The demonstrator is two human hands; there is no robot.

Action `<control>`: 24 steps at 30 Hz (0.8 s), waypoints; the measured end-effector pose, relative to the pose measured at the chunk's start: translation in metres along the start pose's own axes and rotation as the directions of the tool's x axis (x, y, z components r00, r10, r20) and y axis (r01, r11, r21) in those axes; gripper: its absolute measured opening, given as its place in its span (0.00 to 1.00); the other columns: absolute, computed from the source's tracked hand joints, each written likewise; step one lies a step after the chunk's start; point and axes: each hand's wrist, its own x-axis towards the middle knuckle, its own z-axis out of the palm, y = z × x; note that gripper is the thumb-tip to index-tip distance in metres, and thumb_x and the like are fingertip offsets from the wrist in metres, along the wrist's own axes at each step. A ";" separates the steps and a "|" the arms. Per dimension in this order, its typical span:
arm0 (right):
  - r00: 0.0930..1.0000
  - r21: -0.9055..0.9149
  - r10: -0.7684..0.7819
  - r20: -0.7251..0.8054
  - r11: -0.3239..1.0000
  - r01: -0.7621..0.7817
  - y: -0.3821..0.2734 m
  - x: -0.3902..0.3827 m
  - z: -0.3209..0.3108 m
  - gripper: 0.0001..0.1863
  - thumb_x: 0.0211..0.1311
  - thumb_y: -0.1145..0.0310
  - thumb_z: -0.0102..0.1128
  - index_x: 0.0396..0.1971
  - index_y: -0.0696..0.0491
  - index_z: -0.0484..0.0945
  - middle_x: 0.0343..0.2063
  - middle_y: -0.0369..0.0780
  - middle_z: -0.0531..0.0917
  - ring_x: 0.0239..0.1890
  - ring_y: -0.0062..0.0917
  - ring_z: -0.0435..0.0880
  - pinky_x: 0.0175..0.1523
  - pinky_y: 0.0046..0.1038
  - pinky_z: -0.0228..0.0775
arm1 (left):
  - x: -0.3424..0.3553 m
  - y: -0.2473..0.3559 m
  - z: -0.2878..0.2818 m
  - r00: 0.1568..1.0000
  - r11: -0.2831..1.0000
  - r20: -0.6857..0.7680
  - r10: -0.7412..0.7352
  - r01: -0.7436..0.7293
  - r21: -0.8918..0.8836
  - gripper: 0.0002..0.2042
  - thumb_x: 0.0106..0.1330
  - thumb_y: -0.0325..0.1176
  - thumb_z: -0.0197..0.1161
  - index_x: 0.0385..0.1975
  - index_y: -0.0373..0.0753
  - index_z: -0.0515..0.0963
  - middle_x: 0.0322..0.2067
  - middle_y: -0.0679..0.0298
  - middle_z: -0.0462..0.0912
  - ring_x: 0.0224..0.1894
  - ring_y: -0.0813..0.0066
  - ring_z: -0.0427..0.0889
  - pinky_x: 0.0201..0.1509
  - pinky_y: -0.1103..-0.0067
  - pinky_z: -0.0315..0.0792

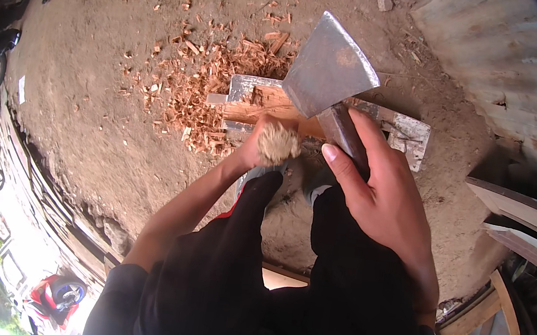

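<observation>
Right hand (382, 189) grips hatchet (332, 71) near its head, fingers wrapped; left hand (252, 148), fingers curled, holds wood billet (278, 144), frayed end up.

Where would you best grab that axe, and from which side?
Probably by the dark handle, coming from the person's near right side, as the right hand does. The handle is narrow and runs from the broad blade back toward the body, so fingers can wrap it, while the pale edge faces away, toward the picture's upper right.
</observation>
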 end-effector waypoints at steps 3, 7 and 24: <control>0.992 0.105 0.080 0.096 0.990 -0.090 -0.004 -0.001 -0.004 0.23 0.74 0.65 0.58 0.62 0.62 0.68 0.31 0.46 0.83 0.34 0.25 0.82 0.43 0.30 0.73 | -0.005 0.016 0.006 0.954 0.910 0.077 0.289 -0.299 0.287 0.10 0.56 0.30 0.68 0.23 0.32 0.74 0.21 0.58 0.77 0.24 0.63 0.79 0.28 0.71 0.70; 0.959 0.049 0.234 0.161 0.968 -0.244 -0.005 -0.007 -0.014 0.23 0.73 0.63 0.57 0.60 0.61 0.68 0.33 0.55 0.82 0.32 0.46 0.84 0.36 0.37 0.71 | -0.017 0.016 0.011 0.959 0.897 0.103 0.264 -0.283 0.340 0.13 0.60 0.31 0.67 0.21 0.33 0.71 0.19 0.57 0.74 0.24 0.61 0.78 0.27 0.67 0.69; 0.958 0.260 0.265 0.108 0.923 -0.284 0.016 -0.009 -0.016 0.25 0.76 0.61 0.54 0.62 0.62 0.67 0.30 0.45 0.81 0.24 0.23 0.76 0.33 0.29 0.70 | 0.030 0.008 -0.005 0.860 0.931 -0.394 -0.324 0.364 0.029 0.19 0.73 0.48 0.59 0.33 0.33 0.78 0.27 0.61 0.79 0.32 0.71 0.78 0.38 0.70 0.72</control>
